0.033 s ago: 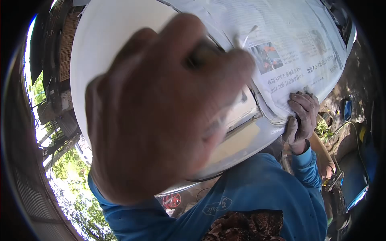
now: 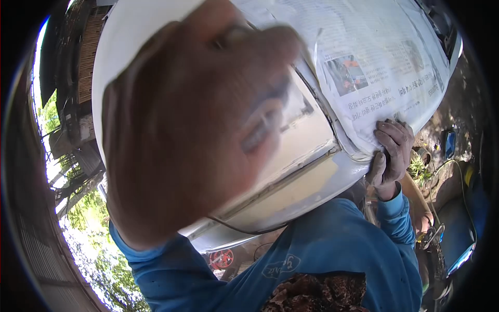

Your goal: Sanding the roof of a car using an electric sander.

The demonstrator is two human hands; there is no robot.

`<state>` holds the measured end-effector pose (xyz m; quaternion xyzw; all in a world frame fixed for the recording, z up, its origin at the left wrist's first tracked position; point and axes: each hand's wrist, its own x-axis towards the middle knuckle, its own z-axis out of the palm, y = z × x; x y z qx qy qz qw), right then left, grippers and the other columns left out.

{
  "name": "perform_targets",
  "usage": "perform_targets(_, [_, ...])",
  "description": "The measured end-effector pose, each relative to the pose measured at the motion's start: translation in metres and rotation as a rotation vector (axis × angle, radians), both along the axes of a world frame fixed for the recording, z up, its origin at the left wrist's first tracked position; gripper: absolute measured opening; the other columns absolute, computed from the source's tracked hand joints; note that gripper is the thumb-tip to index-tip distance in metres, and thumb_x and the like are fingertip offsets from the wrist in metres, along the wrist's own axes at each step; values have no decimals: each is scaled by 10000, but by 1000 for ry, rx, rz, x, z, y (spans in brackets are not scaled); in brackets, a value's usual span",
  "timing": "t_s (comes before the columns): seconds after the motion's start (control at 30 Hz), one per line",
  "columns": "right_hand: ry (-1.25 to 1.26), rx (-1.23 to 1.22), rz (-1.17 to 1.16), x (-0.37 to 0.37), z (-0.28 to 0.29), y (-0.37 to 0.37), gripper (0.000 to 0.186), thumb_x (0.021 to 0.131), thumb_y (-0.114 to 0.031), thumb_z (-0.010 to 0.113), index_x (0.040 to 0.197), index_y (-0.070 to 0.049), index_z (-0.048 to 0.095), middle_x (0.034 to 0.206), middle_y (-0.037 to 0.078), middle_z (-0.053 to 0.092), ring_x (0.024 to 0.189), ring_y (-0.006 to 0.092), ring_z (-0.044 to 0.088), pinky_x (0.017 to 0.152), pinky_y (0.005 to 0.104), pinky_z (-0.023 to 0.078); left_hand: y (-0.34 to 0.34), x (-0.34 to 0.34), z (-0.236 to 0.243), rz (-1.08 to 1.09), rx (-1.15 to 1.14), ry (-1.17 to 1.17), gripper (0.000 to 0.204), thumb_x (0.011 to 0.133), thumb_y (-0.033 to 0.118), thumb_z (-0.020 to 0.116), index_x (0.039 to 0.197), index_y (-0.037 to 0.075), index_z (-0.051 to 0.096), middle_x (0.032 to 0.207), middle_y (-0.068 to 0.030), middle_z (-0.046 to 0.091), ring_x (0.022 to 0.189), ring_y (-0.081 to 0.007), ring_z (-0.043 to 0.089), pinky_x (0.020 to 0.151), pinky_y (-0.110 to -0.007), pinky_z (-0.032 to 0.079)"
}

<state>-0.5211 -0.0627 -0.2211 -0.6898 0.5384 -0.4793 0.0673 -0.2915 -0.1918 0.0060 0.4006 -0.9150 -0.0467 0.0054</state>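
Note:
My left hand (image 2: 171, 114) is large and close in view, smeared by motion, its fingers curled in. Something dark shows between thumb and forefinger, too blurred to name. The hand hides much of a curved white body panel (image 2: 140, 31). A white newspaper sheet (image 2: 358, 26) covers the panel's right part, and a thin loose strip (image 2: 316, 49) stands up at its edge near my left thumb. My right hand (image 2: 392, 151) rests at the sheet's near right edge, fingers laid on the paper and thumb apart.
A dark seam frames a cream recessed section (image 2: 306, 138); a tan patch (image 2: 296, 184) lies along the near rim. To the right are a blue object (image 2: 450, 143), a hose (image 2: 462, 171) and a plant (image 2: 417, 167). A red wheel-like part (image 2: 222, 259) lies below.
My left hand has moved left and up, uncovering more of the cream section and the seam. The right hand stays in place on the newspaper.

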Motion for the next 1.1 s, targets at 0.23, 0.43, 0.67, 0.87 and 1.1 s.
perform_targets(0.23, [19, 26, -15, -3, -11, 8, 284, 887, -213, 516, 1002, 1, 663, 1059, 165, 687, 1011, 359, 627, 994, 509, 407, -75, 62, -3, 39, -152, -38, 286, 748, 191, 709, 984, 36, 663, 952, -182, 667, 887, -354, 658, 767, -412, 516])
perform_targets(0.43, [-9, -89, 52, 3, -7, 4, 329, 947, -129, 450, 1094, 100, 634, 1114, 242, 658, 1070, 396, 594, 1024, 560, 416, 17, 46, -15, 64, -402, 229, 161, 760, 213, 693, 869, 95, 674, 743, -83, 582, 688, -288, 616, 566, -405, 496])
perform_targets(0.67, [-57, -279, 337, 45, 67, 5, 527, 1027, -305, 478, 1433, 23, 408, 1475, 228, 406, 1344, 370, 430, 1092, 524, 366, 97, 29, -9, 165, -291, 235, 227, 758, 321, 679, 777, 95, 676, 792, -76, 579, 747, -226, 563, 573, -376, 445])
perform_targets(0.87, [-449, -9, 593, 146, 153, -42, 620, 1042, -395, 411, 1499, 16, 328, 1554, 203, 328, 1429, 323, 330, 1176, 449, 253, 65, 42, -14, 359, -489, 443, 308, 743, 284, 713, 939, 49, 681, 897, -124, 616, 927, -288, 593, 708, -411, 503])
perform_targets(1.1, [-151, -78, 742, 200, 160, -107, 501, 997, -339, 519, 1386, -23, 505, 1368, 188, 502, 1289, 316, 481, 1066, 432, 394, 142, 103, 23, 427, -712, 1163, 316, 724, -46, 573, 1028, 15, 631, 994, -148, 622, 853, -359, 609, 712, -449, 506])
